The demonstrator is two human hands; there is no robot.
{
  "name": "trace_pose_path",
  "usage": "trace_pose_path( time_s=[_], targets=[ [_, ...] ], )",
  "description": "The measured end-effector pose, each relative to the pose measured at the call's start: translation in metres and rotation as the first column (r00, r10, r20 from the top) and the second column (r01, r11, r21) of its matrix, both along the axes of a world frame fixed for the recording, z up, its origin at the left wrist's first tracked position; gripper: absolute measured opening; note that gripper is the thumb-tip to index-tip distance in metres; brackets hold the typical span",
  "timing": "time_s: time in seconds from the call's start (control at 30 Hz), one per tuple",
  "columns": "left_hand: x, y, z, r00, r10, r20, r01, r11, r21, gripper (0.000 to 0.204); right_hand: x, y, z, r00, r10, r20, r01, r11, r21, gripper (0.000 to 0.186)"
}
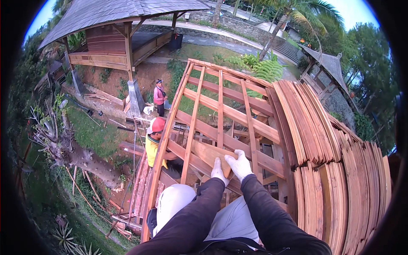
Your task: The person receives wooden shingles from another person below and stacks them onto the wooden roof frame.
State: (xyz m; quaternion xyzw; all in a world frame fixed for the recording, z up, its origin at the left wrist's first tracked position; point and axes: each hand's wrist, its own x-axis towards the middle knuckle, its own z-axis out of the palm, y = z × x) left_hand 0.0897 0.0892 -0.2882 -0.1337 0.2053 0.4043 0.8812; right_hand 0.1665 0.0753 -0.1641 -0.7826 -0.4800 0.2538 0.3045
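Note:
In white gloves, my left hand (219,171) and my right hand (239,165) are closed on the near end of a light-brown wooden board (207,152). The board slants away to the left over the roof frame, its far end by a crossing batten. My left hand is at the end's left side, with the thumb up; my right hand grips the other side. Under and around the board run the reddish beams (238,113) and thin battens (220,102) of the open frame. My knees are just below my hands.
Stacked wooden shingles (310,123) cover the frame's right side. A co-worker in a yellow shirt and red-white cap (157,125) is close by the left edge beam (170,127). Another person in pink (160,96) stands lower down. Gaps between beams open onto the ground below.

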Motion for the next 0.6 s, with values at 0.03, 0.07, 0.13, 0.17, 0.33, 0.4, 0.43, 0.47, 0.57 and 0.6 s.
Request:
trace_pose_path(
  time_s=[0.03, 0.07, 0.13, 0.17, 0.33, 0.4, 0.43, 0.47, 0.57, 0.6],
  targets=[
    [0.003, -0.002, 0.009, 1.0, -0.016, 0.026, 0.016, 1.0, -0.01, 0.061, 0.003, -0.005, 0.005, 1.0, -0.011, 0.018, 0.011, 1.0, -0.008, 0.07],
    [-0.004, 0.002, 0.011, 0.999, -0.004, 0.036, 0.004, 1.0, 0.015, 0.061, -0.006, -0.004, 0.013, 1.0, 0.008, 0.028, -0.008, 1.0, -0.004, 0.068],
    [-0.01, 0.004, 0.003, 0.998, 0.025, 0.058, -0.028, 0.998, 0.053, 0.062, -0.021, -0.002, 0.024, 0.989, 0.048, 0.141, -0.054, 0.998, 0.042, 0.063],
    [-0.004, -0.001, 0.015, 0.999, 0.036, 0.01, -0.037, 0.999, 0.024, 0.06, -0.017, -0.006, 0.029, 0.981, 0.053, 0.187, -0.063, 0.997, 0.048, 0.062],
    [-0.005, -0.022, 0.058, 0.987, 0.075, 0.14, -0.078, 0.997, 0.014, 0.058, -0.026, -0.022, 0.076, 0.921, 0.163, 0.353, -0.185, 0.982, 0.029, 0.06],
    [-0.013, -0.031, 0.061, 0.942, 0.112, 0.316, -0.126, 0.992, 0.024, 0.059, -0.035, -0.027, 0.083, 0.906, 0.197, 0.375, -0.218, 0.976, 0.014, 0.066],
    [-0.018, -0.031, 0.063, 0.956, 0.108, 0.273, -0.124, 0.992, 0.04, 0.06, -0.041, -0.025, 0.087, 0.899, 0.211, 0.385, -0.234, 0.972, 0.014, 0.068],
    [-0.02, -0.035, 0.08, 0.966, 0.097, 0.24, -0.11, 0.993, 0.041, 0.06, -0.042, -0.028, 0.09, 0.888, 0.219, 0.405, -0.239, 0.971, -0.002, 0.069],
    [-0.025, -0.04, 0.077, 0.964, 0.087, 0.25, -0.092, 0.996, 0.008, 0.054, -0.053, -0.036, 0.102, 0.883, 0.254, 0.395, -0.247, 0.967, -0.07, 0.076],
    [-0.026, -0.041, 0.074, 0.96, 0.067, 0.272, -0.086, 0.994, 0.061, 0.054, -0.055, -0.039, 0.102, 0.874, 0.27, 0.405, -0.27, 0.961, -0.059, 0.078]
  ],
)
